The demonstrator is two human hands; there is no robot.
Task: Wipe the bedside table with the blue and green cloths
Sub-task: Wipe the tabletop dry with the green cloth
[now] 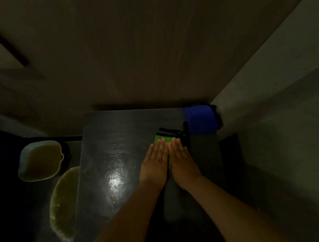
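Dim light falls on the dark table, glossy at its middle. Left hand and right hand press flat, fingers straight, on the green cloth. Far right, the blue cloth lies untouched, so wiping seems under way and unfinished.

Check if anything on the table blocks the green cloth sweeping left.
Nothing visible: left hand and right hand press flat on the green cloth; the bedside table left of it shows only glare. The blue cloth sits in the far right corner.
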